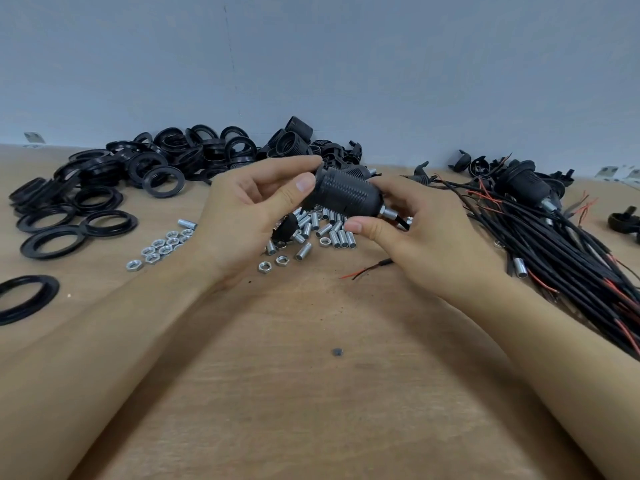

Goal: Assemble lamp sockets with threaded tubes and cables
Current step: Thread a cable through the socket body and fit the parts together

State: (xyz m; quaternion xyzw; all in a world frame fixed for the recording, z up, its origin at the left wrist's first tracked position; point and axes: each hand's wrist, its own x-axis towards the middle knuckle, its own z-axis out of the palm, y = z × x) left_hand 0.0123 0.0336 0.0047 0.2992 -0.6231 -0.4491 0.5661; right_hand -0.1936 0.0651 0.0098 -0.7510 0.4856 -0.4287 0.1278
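Both my forearms reach in, converging; my left hand [252, 206] pinches with thumb and curled fingers, my right hand [408, 223] curls opposite.

Two hands [249, 209], one held socket [343, 194], roughly a dozen nuts [157, 249], uncountable rings [162, 180].

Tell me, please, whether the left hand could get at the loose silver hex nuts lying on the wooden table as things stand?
Probably not yet: the left hand grips the black ribbed lamp socket. Nothing covers the loose silver hex nuts beside its wrist, so once freed it likely could.
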